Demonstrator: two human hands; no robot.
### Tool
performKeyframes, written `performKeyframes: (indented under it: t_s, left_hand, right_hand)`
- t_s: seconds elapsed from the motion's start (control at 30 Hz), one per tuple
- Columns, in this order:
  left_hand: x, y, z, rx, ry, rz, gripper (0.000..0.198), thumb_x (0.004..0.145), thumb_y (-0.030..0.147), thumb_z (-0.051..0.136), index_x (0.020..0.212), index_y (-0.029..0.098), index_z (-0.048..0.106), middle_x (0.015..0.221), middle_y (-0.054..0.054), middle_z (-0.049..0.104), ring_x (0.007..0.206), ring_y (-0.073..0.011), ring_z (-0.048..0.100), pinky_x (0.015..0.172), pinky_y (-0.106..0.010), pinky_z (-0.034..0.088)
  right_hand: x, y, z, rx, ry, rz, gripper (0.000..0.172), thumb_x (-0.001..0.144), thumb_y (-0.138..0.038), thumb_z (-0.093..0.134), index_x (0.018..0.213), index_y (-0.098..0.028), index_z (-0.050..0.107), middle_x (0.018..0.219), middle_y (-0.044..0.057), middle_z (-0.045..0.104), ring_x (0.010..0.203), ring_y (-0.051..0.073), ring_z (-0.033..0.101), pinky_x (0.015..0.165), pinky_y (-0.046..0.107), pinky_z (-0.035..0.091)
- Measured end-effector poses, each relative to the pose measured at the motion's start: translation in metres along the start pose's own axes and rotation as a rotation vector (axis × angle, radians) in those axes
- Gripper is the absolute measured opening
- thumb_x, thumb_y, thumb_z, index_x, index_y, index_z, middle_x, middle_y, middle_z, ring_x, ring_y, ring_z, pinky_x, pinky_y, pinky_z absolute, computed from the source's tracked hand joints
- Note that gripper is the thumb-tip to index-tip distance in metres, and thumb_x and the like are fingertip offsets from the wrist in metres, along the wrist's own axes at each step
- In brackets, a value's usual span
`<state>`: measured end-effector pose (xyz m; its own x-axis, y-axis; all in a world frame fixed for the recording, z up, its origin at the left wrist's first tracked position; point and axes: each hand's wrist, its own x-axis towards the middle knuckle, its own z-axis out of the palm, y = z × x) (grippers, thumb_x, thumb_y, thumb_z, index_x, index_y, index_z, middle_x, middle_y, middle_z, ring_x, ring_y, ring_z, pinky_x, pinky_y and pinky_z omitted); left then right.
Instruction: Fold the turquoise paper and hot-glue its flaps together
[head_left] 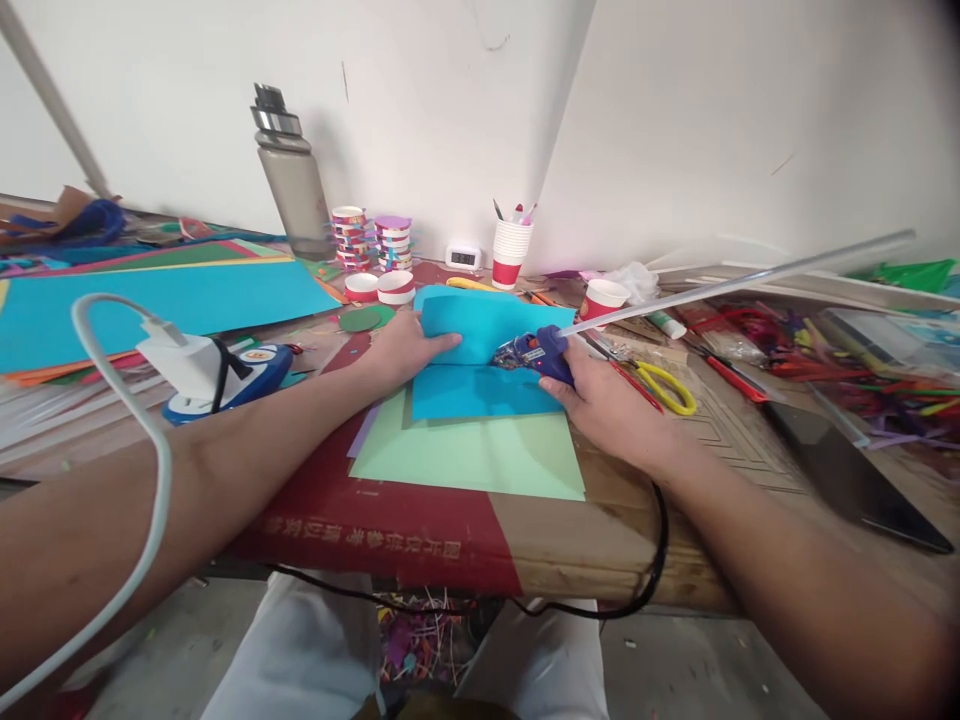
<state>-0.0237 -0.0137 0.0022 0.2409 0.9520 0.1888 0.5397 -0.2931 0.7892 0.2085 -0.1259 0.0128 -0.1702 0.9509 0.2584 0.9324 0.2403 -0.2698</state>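
Note:
My left hand (409, 350) grips the left edge of a folded sheet of blue paper (472, 335), thumb in front, and keeps its upper flap raised. In my right hand (600, 400) is a blue hot glue gun (541, 352), its nozzle at the fold of the blue paper. A long clear glue stick (735, 285) sticks out of the gun's back, up to the right. Beneath the blue paper lie light green sheets (480, 455), with a purple edge showing at the left. The gun's black cord (661, 550) hangs over the table's front edge.
At left are a power strip with a white charger (187, 365) and large blue sheets (150, 305). Behind stand a bottle (292, 190), stacked paper rings (349, 238), a clock (463, 258) and paper cups (511, 255). Yellow-handled scissors (667, 388), a black tablet-like slab (855, 475) and paper strips lie right.

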Motion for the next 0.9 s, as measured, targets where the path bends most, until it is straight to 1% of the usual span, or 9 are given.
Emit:
performKeyframes:
  t_s: [0.17,0.27,0.43,0.53,0.63,0.73,0.83,0.9]
  left_hand:
    - [0.001,-0.004,0.001,-0.001,0.009,0.010,0.050,0.063,0.050,0.072,0.100,0.017,0.067,0.099,-0.008,0.072,0.095,-0.0306,0.065,0.084,-0.040,0.050]
    - [0.002,-0.004,0.000,0.009,0.003,-0.002,0.051,0.063,0.052,0.072,0.102,0.018,0.067,0.102,-0.008,0.071,0.098,-0.0311,0.065,0.086,-0.040,0.050]
    - [0.001,-0.001,-0.001,0.034,-0.002,-0.013,0.054,0.062,0.050,0.073,0.104,0.018,0.066,0.104,-0.008,0.071,0.103,-0.0324,0.063,0.088,-0.040,0.049]
    - [0.001,-0.001,0.000,0.036,-0.002,-0.002,0.053,0.062,0.049,0.073,0.104,0.019,0.066,0.107,-0.009,0.070,0.104,-0.0324,0.063,0.089,-0.040,0.048]
    - [0.000,0.000,0.001,0.016,0.003,0.009,0.054,0.061,0.050,0.073,0.105,0.019,0.066,0.108,-0.009,0.070,0.104,-0.0321,0.063,0.088,-0.039,0.049]
    - [-0.001,0.000,0.001,-0.006,0.019,0.017,0.052,0.059,0.048,0.075,0.102,0.019,0.067,0.103,-0.008,0.071,0.101,-0.0322,0.064,0.084,-0.037,0.050]
    - [-0.001,0.001,0.001,-0.005,0.009,0.017,0.047,0.061,0.048,0.073,0.097,0.019,0.068,0.095,-0.007,0.072,0.094,-0.0309,0.066,0.080,-0.037,0.051]
    - [-0.001,0.000,0.000,0.018,-0.022,0.006,0.044,0.064,0.051,0.070,0.093,0.018,0.068,0.090,-0.008,0.072,0.087,-0.0298,0.067,0.078,-0.038,0.051]
  right_hand:
    - [-0.002,0.002,-0.007,-0.091,0.014,0.126,0.046,0.092,-0.032,0.043,0.133,-0.012,0.041,0.112,0.018,0.066,0.100,0.033,0.062,0.078,0.040,0.047]
    - [-0.004,0.006,-0.014,-0.142,0.029,0.157,0.045,0.092,-0.033,0.042,0.133,-0.013,0.042,0.111,0.018,0.066,0.098,0.033,0.063,0.076,0.039,0.047]
    - [-0.006,0.010,-0.021,-0.237,0.014,0.225,0.039,0.093,-0.036,0.041,0.123,-0.013,0.048,0.106,0.018,0.067,0.093,0.033,0.064,0.070,0.038,0.046]
    - [-0.007,0.009,-0.022,-0.272,0.013,0.256,0.038,0.093,-0.037,0.041,0.121,-0.013,0.049,0.103,0.018,0.068,0.090,0.033,0.065,0.068,0.037,0.045]
    - [-0.007,0.005,-0.019,-0.242,0.019,0.235,0.039,0.092,-0.036,0.042,0.123,-0.013,0.049,0.103,0.018,0.068,0.090,0.033,0.065,0.069,0.038,0.046]
    - [-0.008,-0.001,-0.014,-0.112,0.008,0.154,0.041,0.091,-0.035,0.043,0.127,-0.016,0.047,0.109,0.015,0.067,0.094,0.032,0.064,0.072,0.038,0.047]
    - [-0.007,-0.004,-0.013,-0.030,-0.002,0.095,0.040,0.091,-0.036,0.045,0.127,-0.019,0.049,0.112,0.012,0.067,0.098,0.030,0.063,0.074,0.036,0.047]
    - [-0.007,0.000,-0.016,-0.050,0.001,0.107,0.039,0.090,-0.037,0.045,0.125,-0.019,0.051,0.110,0.012,0.068,0.096,0.029,0.063,0.073,0.035,0.047]
